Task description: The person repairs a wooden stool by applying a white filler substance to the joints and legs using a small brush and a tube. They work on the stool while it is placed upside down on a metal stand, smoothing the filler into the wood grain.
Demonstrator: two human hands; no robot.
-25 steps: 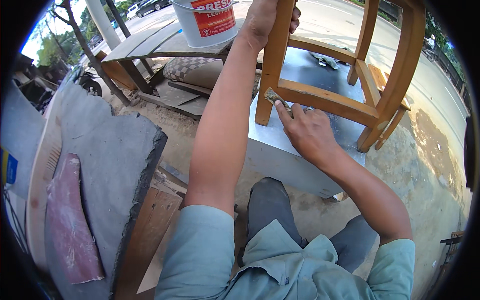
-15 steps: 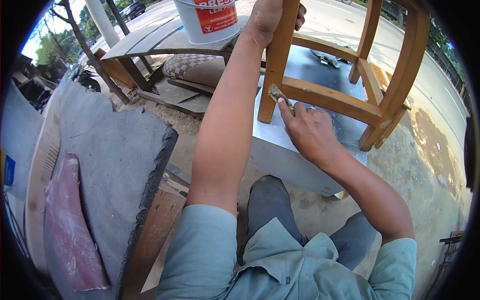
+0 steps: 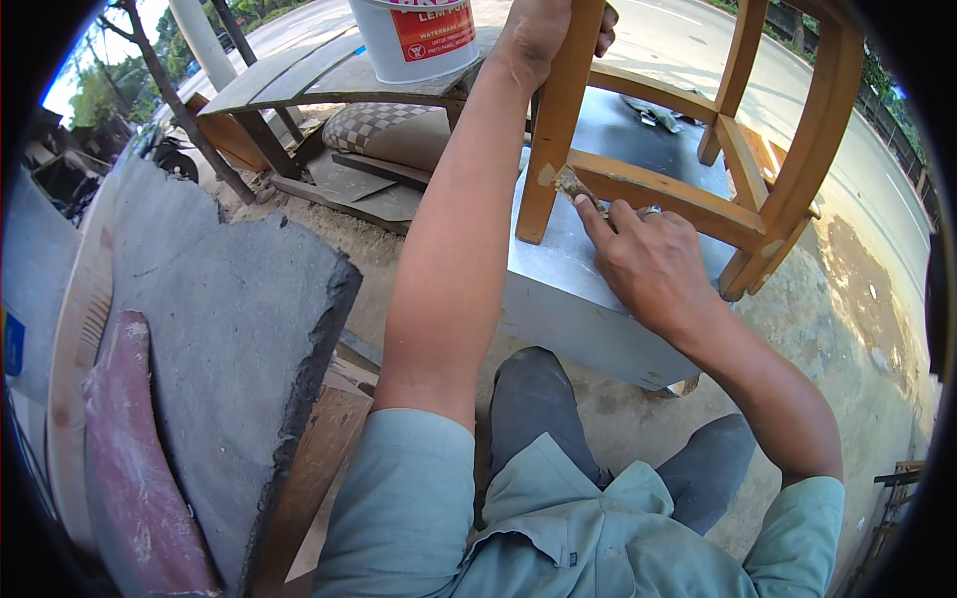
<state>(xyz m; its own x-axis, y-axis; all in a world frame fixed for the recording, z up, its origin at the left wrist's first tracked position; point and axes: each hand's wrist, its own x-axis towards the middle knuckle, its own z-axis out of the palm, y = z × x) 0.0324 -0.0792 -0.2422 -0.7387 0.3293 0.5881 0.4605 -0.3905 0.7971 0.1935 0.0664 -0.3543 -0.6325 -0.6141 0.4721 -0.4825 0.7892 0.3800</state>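
Note:
A brown wooden chair frame (image 3: 663, 199) stands on a shiny grey metal box (image 3: 558, 274). My left hand (image 3: 538, 40) is closed around its near left leg, high up; fingertips show past the leg's far side. In my right hand (image 3: 653, 254) is a small, crusted scraper (image 3: 582, 192), with the index finger stretched along it. Its tip touches the joint where the lower rail meets that leg. A pale filler patch (image 3: 546, 175) marks the leg just left of the tip. Most of the scraper's handle is hidden under my fingers.
A white bucket (image 3: 424, 45) with a red label stands on a worn wooden bench (image 3: 299, 85). At left, a rough-edged grey slab (image 3: 229, 279) bears a curved reddish strip (image 3: 140, 448). Crumpled scraps (image 3: 653, 113) lie on the metal box behind the rail.
My right hand and the scraper have moved slightly right, from the leg's face to the rail joint, uncovering the pale patch. My left hand keeps its grip on the leg.

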